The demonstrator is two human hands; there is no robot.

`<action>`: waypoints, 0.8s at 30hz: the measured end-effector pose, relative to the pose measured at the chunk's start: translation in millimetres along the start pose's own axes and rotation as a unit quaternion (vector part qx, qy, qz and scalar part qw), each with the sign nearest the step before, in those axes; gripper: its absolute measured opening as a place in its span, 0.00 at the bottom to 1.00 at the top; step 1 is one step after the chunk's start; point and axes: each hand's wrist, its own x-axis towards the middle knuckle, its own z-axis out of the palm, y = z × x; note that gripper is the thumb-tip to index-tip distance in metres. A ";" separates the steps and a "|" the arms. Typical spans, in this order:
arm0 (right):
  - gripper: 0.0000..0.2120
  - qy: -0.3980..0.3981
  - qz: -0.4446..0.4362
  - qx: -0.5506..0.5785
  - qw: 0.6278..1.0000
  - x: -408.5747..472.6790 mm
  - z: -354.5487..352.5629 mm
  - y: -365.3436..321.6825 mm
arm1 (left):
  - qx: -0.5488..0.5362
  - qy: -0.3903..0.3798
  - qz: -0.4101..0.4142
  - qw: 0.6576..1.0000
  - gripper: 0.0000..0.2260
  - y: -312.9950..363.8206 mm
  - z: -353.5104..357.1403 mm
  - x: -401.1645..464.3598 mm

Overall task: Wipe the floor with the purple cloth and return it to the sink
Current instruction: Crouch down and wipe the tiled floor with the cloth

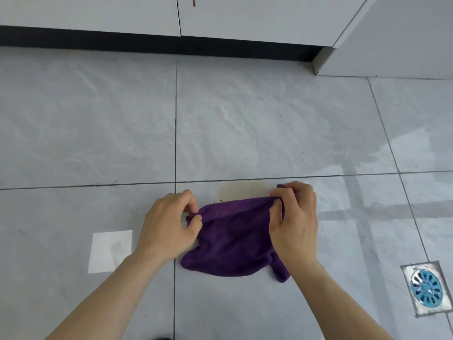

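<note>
The left hand is closed in a pinch, thumb and curled fingers nipping the left upper corner of the purple cloth, with the knuckles arched up and the forearm running back toward seven o'clock. The right hand is likewise closed on the cloth, its fingers gathered over the right upper corner, a small tuft of purple poking out past the fingertips at about twelve o'clock of that hand; its forearm leaves toward five o'clock. Between the two hands the upper hem of the cloth is drawn fairly taut, while the rest of the fabric sags down and lies rumpled on the floor, with one tail trailing off toward five o'clock beneath the right wrist. Just beyond the hem, at twelve o'clock from the cloth, a brownish stain sits on the tile, touching the grout line that crosses the floor from side to side. The cloth lies just right of the grout line running front to back. At nine o'clock from the cloth, near the left forearm, a bright square patch of light falls on the grey marbled tile. Well apart at four o'clock, a square metal floor drain with a blue round strainer is set into the floor. Far off at twelve o'clock stand white cabinet doors above a dark kick strip.
</note>
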 end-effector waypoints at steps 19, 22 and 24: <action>0.46 -0.130 0.071 -0.196 0.969 -26.1 88.9 -24.0 | 0.255 0.074 -0.014 0.964 0.30 -69.7 20.4 50.9; 0.33 -0.100 0.028 -0.161 0.981 -17.7 92.6 -14.1 | 0.262 0.075 -0.016 0.962 0.30 -71.6 19.3 51.2; 0.28 -0.094 0.000 -0.132 0.987 -9.9 94.0 -9.8 | 0.265 0.072 -0.018 0.961 0.30 -71.0 19.5 52.1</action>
